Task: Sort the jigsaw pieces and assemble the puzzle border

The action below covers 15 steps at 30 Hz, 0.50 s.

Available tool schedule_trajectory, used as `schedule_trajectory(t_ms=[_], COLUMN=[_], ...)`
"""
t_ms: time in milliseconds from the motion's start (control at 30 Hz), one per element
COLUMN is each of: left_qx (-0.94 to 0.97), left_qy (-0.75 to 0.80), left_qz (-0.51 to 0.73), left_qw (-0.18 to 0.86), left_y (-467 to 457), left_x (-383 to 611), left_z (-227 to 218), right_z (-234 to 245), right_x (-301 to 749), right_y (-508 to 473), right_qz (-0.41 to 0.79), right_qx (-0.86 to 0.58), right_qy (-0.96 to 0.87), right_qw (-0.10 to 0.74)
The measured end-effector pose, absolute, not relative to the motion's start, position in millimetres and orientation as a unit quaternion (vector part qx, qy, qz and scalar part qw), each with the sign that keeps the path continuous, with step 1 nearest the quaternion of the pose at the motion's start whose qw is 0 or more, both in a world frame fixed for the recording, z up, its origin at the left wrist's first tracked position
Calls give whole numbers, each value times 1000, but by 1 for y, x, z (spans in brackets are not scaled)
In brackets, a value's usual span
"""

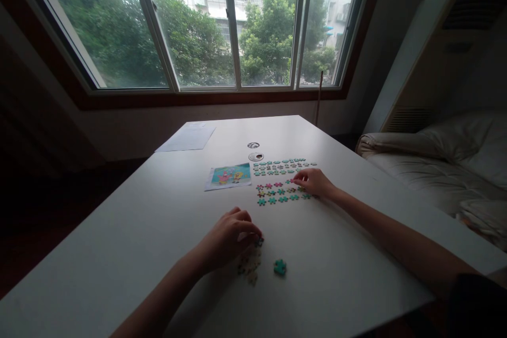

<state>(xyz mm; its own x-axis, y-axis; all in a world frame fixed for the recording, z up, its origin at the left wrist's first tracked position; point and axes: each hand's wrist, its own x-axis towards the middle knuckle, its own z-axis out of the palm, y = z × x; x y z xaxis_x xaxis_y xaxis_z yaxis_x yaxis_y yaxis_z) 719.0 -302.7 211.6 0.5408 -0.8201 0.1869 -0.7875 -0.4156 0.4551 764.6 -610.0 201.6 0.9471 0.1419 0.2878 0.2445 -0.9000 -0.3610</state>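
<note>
My left hand [229,237] rests near the front of the white table [158,232], fingers curled and pressed on a small joined cluster of puzzle pieces [250,265]. A single teal puzzle piece [280,267] lies just right of it. My right hand [315,181] reaches farther out, fingertips pinched on a pink piece among rows of loose puzzle pieces [277,193]. More rows of pieces [282,167] lie beyond. A colourful reference picture [228,176] lies left of the rows.
A sheet of paper [187,138] lies at the table's far left. Two small round objects [255,156] sit near the middle. A cushioned sofa [439,163] stands right of the table, and a large window [222,26] is behind.
</note>
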Motion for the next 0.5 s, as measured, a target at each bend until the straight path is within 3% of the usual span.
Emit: schedule_trajectory(t_ms=[233, 500], left_qx=[854, 884], left_qy=[-456, -420], left_qz=[-13, 14], left_qw=[251, 204], left_y=[-309, -309], left_x=[718, 714], left_z=[207, 215], right_z=[203, 216], right_x=[772, 740], right_y=[-609, -593], right_qz=[-104, -170], right_qx=[-973, -960], right_qy=[-115, -163], right_qw=[173, 151])
